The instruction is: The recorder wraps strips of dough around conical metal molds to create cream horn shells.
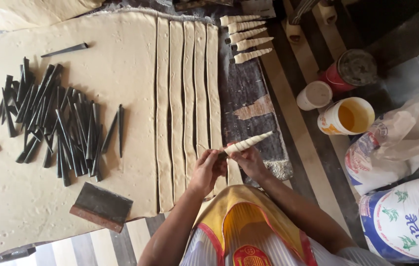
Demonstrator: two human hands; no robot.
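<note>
My left hand [205,170] and my right hand [248,160] together hold a cone mould wrapped in a dough strip [247,143], its tip pointing up and right. The left hand pinches the wide end, the right hand grips the cone from below. Just above the hands lie several long cut dough strips [188,93], side by side on the table. Several finished dough-wrapped cones [248,37] lie in a row at the far right of the strips.
A large rolled dough sheet [116,74] covers the table, with a pile of dark metal cone moulds [57,123] on it and a flat metal scraper [101,207] near the front edge. Tubs [349,117], a jar [349,71] and sacks [406,216] stand at right.
</note>
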